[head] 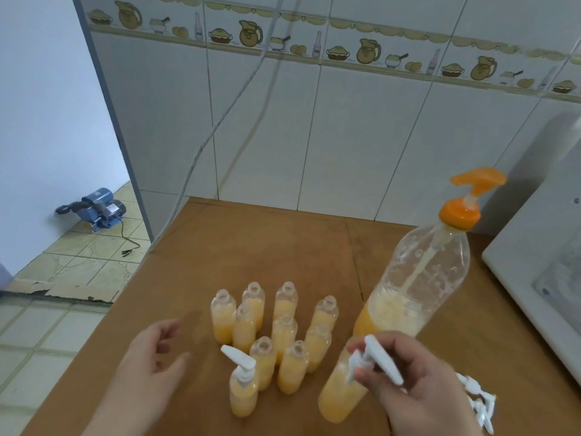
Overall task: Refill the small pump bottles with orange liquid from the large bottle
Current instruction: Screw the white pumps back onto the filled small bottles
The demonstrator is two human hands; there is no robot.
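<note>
1. The right hand (418,385) pinches a white pump head (375,358) between thumb and fingers, its spout pointing toward the viewer's right, held over the neck of a small bottle (341,391) filled with orange liquid.
2. The left hand (147,363) hangs over the brown table (251,247) with fingers loosely spread, holding nothing, just left of the bottle group.
3. Nearest the left hand stands a capped small bottle (242,394), already carrying its white pump and filled with orange liquid.
4. Behind it a cluster of open small bottles (284,325) stands upright and close together, all without pumps and all holding orange liquid.
5. The large bottle (418,284) stands just right of the cluster, clear plastic, with an orange pump top (465,202); orange liquid sits only in its lower part, foam above it.
6. More loose white pumps (478,401) lie on the table behind the right wrist.
7. A white appliance (534,262) borders the table's right edge, the tiled wall (345,121) rises behind, and a blue water pump (97,212) sits on the floor at the left.
</note>
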